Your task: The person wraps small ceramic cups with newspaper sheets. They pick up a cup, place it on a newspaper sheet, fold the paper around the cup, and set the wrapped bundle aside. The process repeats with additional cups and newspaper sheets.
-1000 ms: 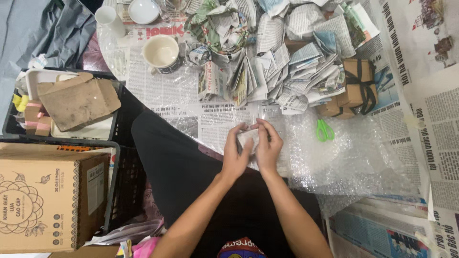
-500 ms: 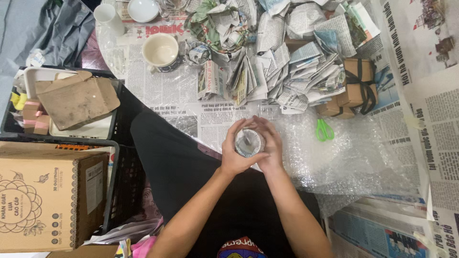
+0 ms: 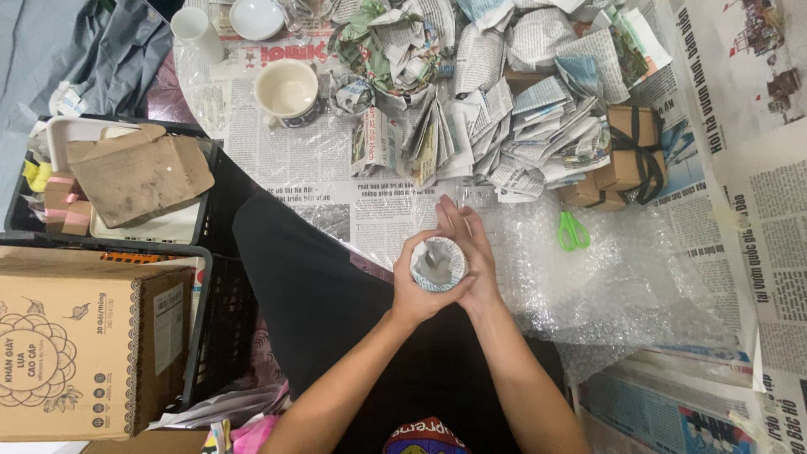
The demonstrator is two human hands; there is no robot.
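Both hands hold one object between them: a small round cup wrapped in newspaper point(image 3: 438, 264), open end facing up toward the camera. The left hand point(image 3: 414, 290) curls around the cup's left and lower side, its grip closed on the wrapped wall. The right hand point(image 3: 472, 256) covers the right side, fingers extended upward past the rim and meeting the left fingertips above the cup; its grip is likewise closed on the cup. The cup sits above the person's dark-clothed lap, at the near edge of the table point(image 3: 286, 160), which is covered with newspaper sheets.

Just right of the grip lies a large sheet of bubble wrap point(image 3: 622, 277); the right hand rests against its edge. A pair of green-handled scissors point(image 3: 572, 229) lies on the bubble wrap, near the right hand. Beyond the scissors stand brown cardboard boxes tied with black ribbon point(image 3: 630, 160). Directly ahead of the grip is a heap of crumpled newspaper bundles point(image 3: 496, 92). Ahead and to the left stands an unwrapped cream cup point(image 3: 287, 87), well apart from the hands. Far left of the grip sits a black crate point(image 3: 220, 202) holding a white tray and a folded brown paper bag point(image 3: 139, 172). A printed cardboard carton point(image 3: 84, 353) stands to the lower left.
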